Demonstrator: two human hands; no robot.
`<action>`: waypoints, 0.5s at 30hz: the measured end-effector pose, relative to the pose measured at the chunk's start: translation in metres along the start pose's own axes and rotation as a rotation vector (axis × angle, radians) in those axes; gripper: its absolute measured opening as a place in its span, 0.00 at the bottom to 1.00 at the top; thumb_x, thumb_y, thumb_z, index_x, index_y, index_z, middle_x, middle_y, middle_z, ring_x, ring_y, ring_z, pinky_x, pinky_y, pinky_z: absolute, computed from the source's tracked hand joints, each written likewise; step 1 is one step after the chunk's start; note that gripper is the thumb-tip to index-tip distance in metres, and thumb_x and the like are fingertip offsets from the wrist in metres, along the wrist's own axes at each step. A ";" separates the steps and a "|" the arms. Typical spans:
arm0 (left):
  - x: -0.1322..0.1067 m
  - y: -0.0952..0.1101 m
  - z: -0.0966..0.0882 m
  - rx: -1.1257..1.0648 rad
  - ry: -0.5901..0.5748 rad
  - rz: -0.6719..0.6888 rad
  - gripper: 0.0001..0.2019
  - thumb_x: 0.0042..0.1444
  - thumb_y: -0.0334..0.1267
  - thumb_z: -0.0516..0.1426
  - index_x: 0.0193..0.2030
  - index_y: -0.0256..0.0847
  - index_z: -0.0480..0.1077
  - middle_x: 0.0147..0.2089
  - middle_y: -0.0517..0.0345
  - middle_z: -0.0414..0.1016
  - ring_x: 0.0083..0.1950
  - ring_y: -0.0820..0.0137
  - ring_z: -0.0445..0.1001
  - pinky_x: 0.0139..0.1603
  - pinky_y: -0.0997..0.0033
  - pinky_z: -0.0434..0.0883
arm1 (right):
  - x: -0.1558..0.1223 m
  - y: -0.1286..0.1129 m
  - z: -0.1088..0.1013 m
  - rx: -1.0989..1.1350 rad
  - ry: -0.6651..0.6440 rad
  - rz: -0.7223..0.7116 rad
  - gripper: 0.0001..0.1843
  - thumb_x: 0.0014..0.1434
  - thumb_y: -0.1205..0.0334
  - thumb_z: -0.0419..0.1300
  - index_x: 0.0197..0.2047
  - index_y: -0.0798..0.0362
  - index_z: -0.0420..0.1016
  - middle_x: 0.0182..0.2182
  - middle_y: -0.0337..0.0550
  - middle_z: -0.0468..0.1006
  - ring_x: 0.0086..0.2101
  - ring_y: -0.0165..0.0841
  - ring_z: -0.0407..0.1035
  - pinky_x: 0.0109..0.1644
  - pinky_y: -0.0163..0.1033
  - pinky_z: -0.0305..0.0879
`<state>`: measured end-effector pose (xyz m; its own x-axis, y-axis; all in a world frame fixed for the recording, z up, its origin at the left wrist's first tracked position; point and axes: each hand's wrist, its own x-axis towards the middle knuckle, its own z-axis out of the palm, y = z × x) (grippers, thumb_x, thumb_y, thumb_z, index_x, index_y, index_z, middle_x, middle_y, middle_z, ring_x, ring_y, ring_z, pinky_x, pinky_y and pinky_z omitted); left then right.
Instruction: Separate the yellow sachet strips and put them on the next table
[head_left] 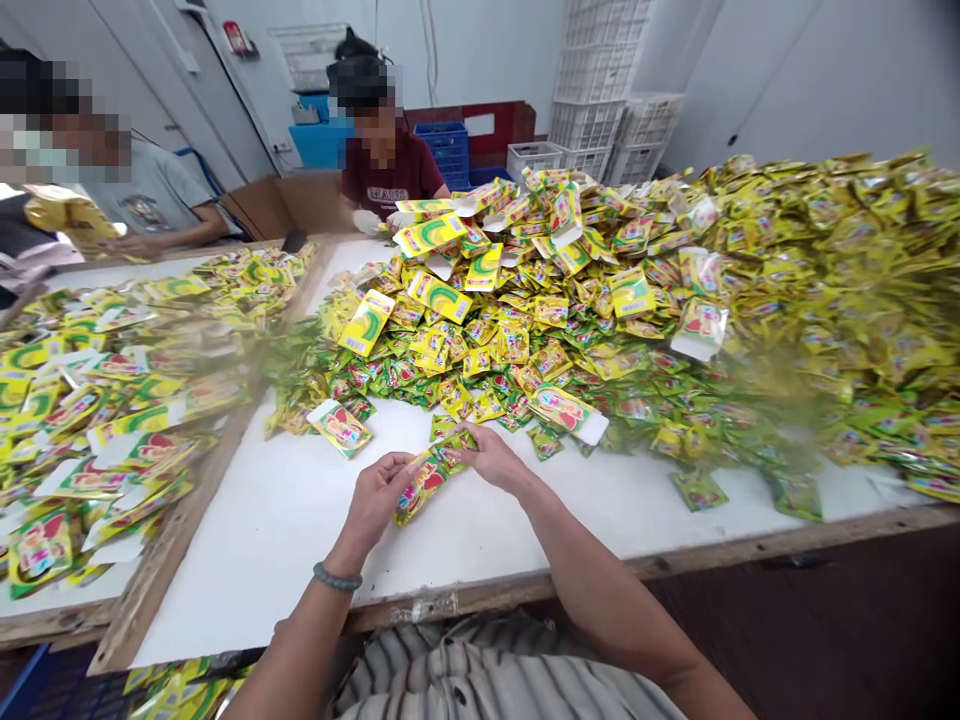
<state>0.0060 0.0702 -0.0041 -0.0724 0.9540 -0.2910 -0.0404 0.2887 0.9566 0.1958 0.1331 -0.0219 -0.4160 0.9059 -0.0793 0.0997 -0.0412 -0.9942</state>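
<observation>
My left hand (pixel 377 497), with a beaded bracelet on its wrist, is closed on a small yellow-green box (pixel 420 490) with a red picture printed on it. The box is tilted above the white tabletop, near its front edge. At the box's upper end, my right hand (pixel 491 458) pinches a small green sachet (pixel 454 447). Whether part of that sachet sits inside the box is hard to make out. A box with a white flap (pixel 341 428) lies beyond my left hand, and another flapped box (pixel 568 413) rests beyond my right.
A big heap of sachets (pixel 517 345) with loose boxes on it covers the table's far and right side. Wooden strips (pixel 217 480) divide off more boxes (pixel 97 410) at left. Two co-workers sit across, one in a maroon shirt (pixel 390 185). White crates (pixel 592 90) stand behind.
</observation>
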 end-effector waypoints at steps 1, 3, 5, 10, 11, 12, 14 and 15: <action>0.000 -0.001 0.000 0.012 -0.011 -0.001 0.21 0.41 0.50 0.67 0.36 0.36 0.73 0.30 0.56 0.79 0.28 0.72 0.75 0.29 0.74 0.70 | 0.000 0.000 -0.001 -0.039 -0.013 -0.008 0.15 0.50 0.54 0.64 0.39 0.52 0.72 0.34 0.38 0.76 0.35 0.32 0.69 0.38 0.36 0.64; -0.001 -0.003 0.000 0.029 -0.033 -0.004 0.20 0.43 0.50 0.67 0.37 0.36 0.73 0.31 0.56 0.80 0.28 0.72 0.75 0.30 0.75 0.70 | -0.001 0.000 -0.001 -0.126 -0.002 -0.022 0.13 0.49 0.56 0.64 0.39 0.52 0.74 0.35 0.39 0.76 0.36 0.33 0.69 0.40 0.36 0.64; -0.002 -0.005 0.001 0.021 -0.043 -0.005 0.20 0.43 0.49 0.67 0.37 0.36 0.73 0.32 0.56 0.80 0.29 0.71 0.75 0.30 0.74 0.71 | -0.001 0.001 -0.001 -0.198 0.037 -0.019 0.13 0.49 0.58 0.65 0.38 0.52 0.75 0.36 0.39 0.77 0.37 0.34 0.69 0.41 0.36 0.63; -0.003 -0.010 0.003 -0.044 0.009 -0.005 0.21 0.41 0.48 0.68 0.38 0.36 0.73 0.32 0.56 0.80 0.30 0.71 0.76 0.32 0.74 0.72 | -0.003 -0.002 0.002 -0.271 0.100 -0.004 0.11 0.49 0.58 0.65 0.37 0.51 0.77 0.33 0.39 0.77 0.36 0.35 0.69 0.39 0.36 0.62; -0.004 -0.010 0.003 -0.044 0.017 -0.001 0.21 0.41 0.48 0.68 0.37 0.36 0.73 0.32 0.56 0.80 0.30 0.71 0.76 0.32 0.74 0.72 | -0.004 -0.003 0.003 -0.270 0.092 -0.021 0.10 0.49 0.59 0.65 0.36 0.51 0.77 0.34 0.39 0.77 0.36 0.35 0.69 0.39 0.36 0.62; -0.004 -0.009 0.004 -0.042 0.018 0.003 0.21 0.41 0.48 0.68 0.37 0.36 0.73 0.32 0.56 0.80 0.30 0.71 0.75 0.32 0.74 0.72 | -0.004 -0.003 0.004 -0.259 0.078 -0.041 0.09 0.48 0.60 0.65 0.36 0.51 0.77 0.34 0.39 0.77 0.37 0.35 0.69 0.40 0.36 0.63; -0.004 -0.007 0.006 -0.030 -0.011 -0.012 0.21 0.41 0.48 0.68 0.37 0.36 0.73 0.32 0.56 0.80 0.30 0.71 0.75 0.32 0.74 0.71 | -0.005 -0.004 0.007 -0.192 0.050 -0.079 0.10 0.47 0.62 0.64 0.36 0.51 0.76 0.35 0.39 0.77 0.38 0.35 0.70 0.41 0.37 0.63; -0.004 -0.006 0.006 -0.021 -0.036 -0.032 0.21 0.42 0.48 0.68 0.38 0.37 0.74 0.33 0.56 0.80 0.30 0.71 0.75 0.32 0.74 0.71 | -0.004 -0.005 0.007 -0.135 0.046 -0.094 0.12 0.47 0.61 0.64 0.38 0.51 0.76 0.36 0.39 0.77 0.39 0.35 0.70 0.42 0.37 0.64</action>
<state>0.0130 0.0650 -0.0084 -0.0343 0.9466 -0.3205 -0.0626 0.3181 0.9460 0.1905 0.1261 -0.0174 -0.3876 0.9216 0.0204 0.1840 0.0991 -0.9779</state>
